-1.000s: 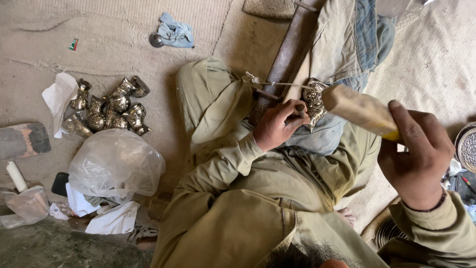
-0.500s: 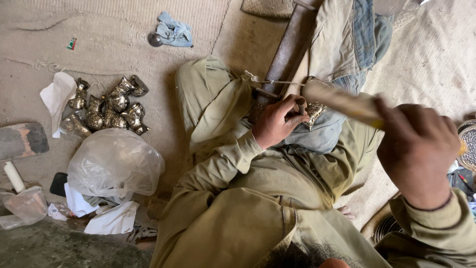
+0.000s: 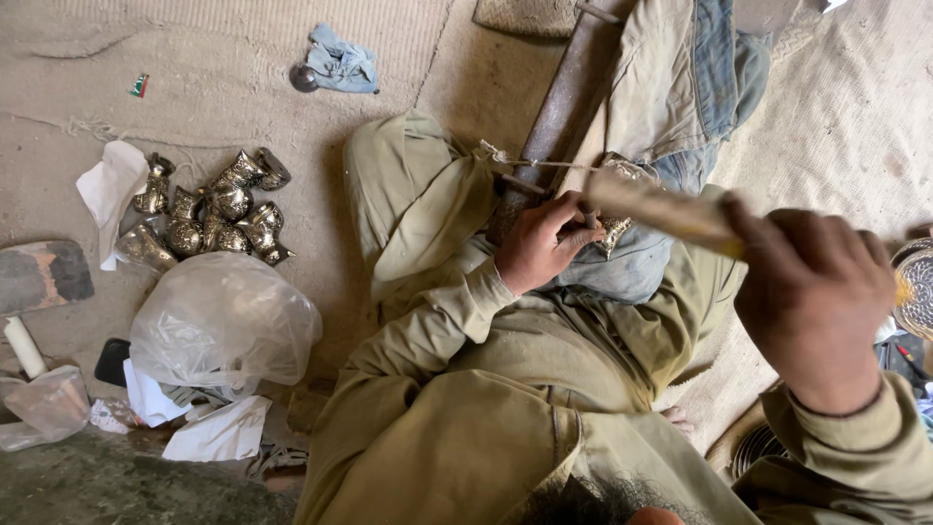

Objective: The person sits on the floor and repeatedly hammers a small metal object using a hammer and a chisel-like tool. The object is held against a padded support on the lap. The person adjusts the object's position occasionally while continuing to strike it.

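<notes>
Seated on the floor [image 3: 194, 58], legs in olive cloth, viewed from above. Left hand [image 3: 540, 241] closed around a thin metal punch [image 3: 583, 222], tip pressed to a small embossed brass piece [image 3: 614, 231]. Brass piece resting on blue cloth [image 3: 622, 267] over the lap, just beside a long dark iron bar [image 3: 554, 122] running up and away. Right hand [image 3: 812, 292] wrapped tight on the handle end of a pale wooden mallet [image 3: 661, 206], raised, its far end directly above the brass piece; blurred, contact impossible to tell. String [image 3: 530, 162] tied across the bar near the work.

Off to the left on the floor: heap of similar embossed brass pieces [image 3: 209, 209], touching one another, white paper scrap [image 3: 112, 187] at the heap's edge. Below the heap, a crumpled clear plastic bag [image 3: 224, 326] with white papers [image 3: 219, 433] under and around it. Flat dark stone [image 3: 41, 275] at far left, white cylinder [image 3: 21, 345] just below it. Blue rag [image 3: 340, 63] near the top, well apart from everything else. Round engraved metal tray [image 3: 915, 287] partly in view at the right edge.
</notes>
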